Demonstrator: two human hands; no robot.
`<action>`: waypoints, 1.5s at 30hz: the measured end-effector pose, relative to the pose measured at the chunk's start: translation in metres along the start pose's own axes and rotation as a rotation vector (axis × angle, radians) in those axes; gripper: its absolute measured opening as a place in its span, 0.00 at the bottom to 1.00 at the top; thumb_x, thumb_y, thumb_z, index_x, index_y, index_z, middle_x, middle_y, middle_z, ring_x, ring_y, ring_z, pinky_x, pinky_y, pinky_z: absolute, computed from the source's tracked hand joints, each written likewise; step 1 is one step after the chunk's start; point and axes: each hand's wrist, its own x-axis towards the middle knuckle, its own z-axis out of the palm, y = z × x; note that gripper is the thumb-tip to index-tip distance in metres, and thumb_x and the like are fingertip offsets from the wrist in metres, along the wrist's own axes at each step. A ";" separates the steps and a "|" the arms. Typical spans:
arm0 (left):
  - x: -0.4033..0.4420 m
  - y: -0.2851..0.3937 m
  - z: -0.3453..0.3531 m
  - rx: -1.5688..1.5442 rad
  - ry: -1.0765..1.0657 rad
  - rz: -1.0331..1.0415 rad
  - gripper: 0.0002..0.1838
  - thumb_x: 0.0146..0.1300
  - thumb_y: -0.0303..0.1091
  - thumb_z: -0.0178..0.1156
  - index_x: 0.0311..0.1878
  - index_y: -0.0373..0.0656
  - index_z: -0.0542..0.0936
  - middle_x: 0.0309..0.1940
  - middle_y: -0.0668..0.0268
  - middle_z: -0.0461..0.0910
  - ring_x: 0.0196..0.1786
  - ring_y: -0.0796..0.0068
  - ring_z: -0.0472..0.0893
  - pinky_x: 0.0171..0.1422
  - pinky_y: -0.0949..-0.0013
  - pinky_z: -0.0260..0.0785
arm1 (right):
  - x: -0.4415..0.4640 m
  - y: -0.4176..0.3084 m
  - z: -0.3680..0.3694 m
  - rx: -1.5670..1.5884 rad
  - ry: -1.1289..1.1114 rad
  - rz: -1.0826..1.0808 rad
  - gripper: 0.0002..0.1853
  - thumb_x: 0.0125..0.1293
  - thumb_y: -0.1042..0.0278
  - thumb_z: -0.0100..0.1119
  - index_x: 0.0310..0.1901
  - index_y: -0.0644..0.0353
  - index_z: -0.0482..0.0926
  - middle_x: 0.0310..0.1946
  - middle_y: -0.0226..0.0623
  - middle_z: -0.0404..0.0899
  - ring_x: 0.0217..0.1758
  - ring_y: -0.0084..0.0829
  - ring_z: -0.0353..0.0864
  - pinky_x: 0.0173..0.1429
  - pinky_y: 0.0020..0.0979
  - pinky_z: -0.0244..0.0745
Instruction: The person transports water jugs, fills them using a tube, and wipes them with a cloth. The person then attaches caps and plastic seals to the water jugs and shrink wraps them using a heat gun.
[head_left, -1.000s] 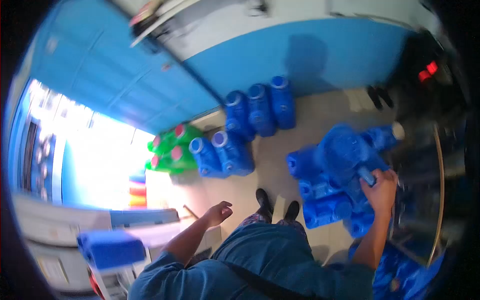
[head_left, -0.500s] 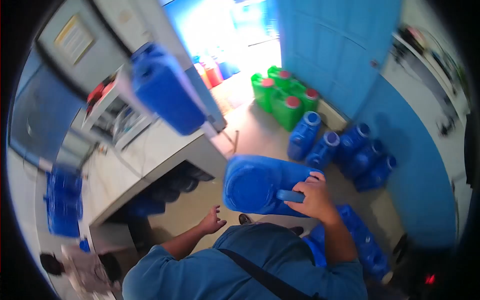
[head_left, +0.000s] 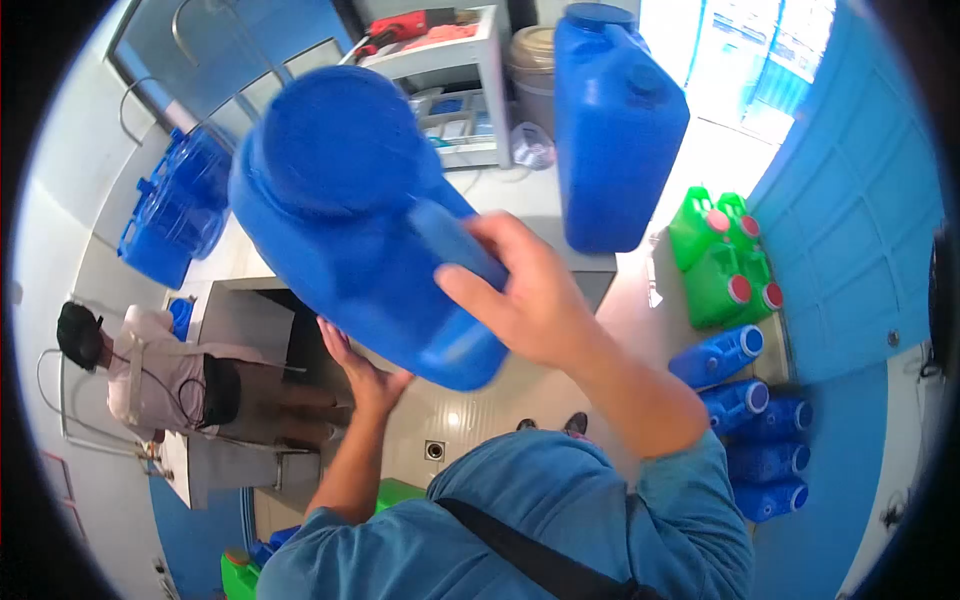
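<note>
A large blue jug (head_left: 340, 240) with a wide round lid hangs in front of me at an angle. My right hand (head_left: 525, 290) is wrapped round its handle. Below the jug's lower side is my left hand (head_left: 362, 375), its fingers apart and partly hidden behind the jug; whether it touches the jug I cannot tell. Beyond my right hand, another blue jug (head_left: 615, 140) stands upright on the white counter (head_left: 520, 200).
A co-worker (head_left: 165, 370) stands at the left by a sink counter. Blue water containers (head_left: 175, 215) stand at the back left. A shelf (head_left: 490, 90) holds red items. Green jugs (head_left: 720, 285) and several blue jugs (head_left: 765, 460) line the right floor.
The view has turned left toward the counter. The jug in my right hand has been lifted from the floor group and now hangs higher, over the counter's edge. My left hand has come up beneath it.
</note>
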 end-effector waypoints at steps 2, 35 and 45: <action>0.023 -0.034 -0.016 -0.098 0.050 -0.060 0.73 0.43 0.54 0.80 0.79 0.40 0.35 0.79 0.45 0.36 0.81 0.46 0.44 0.79 0.43 0.46 | 0.050 0.017 0.035 -0.024 -0.119 -0.121 0.24 0.61 0.64 0.66 0.56 0.64 0.74 0.45 0.48 0.83 0.48 0.41 0.84 0.54 0.39 0.76; 0.357 -0.197 -0.049 0.515 0.459 0.129 0.46 0.56 0.43 0.77 0.72 0.37 0.62 0.57 0.56 0.71 0.61 0.63 0.73 0.68 0.53 0.69 | 0.391 0.388 0.013 -1.254 -0.212 0.644 0.18 0.70 0.69 0.48 0.55 0.62 0.83 0.59 0.52 0.79 0.61 0.48 0.81 0.60 0.45 0.79; 0.360 -0.203 -0.055 0.410 0.389 0.170 0.50 0.54 0.40 0.78 0.74 0.37 0.57 0.65 0.52 0.63 0.69 0.57 0.67 0.74 0.49 0.61 | 0.391 0.386 0.014 -1.382 -0.286 0.664 0.18 0.69 0.68 0.48 0.54 0.64 0.83 0.59 0.51 0.79 0.60 0.49 0.82 0.60 0.44 0.79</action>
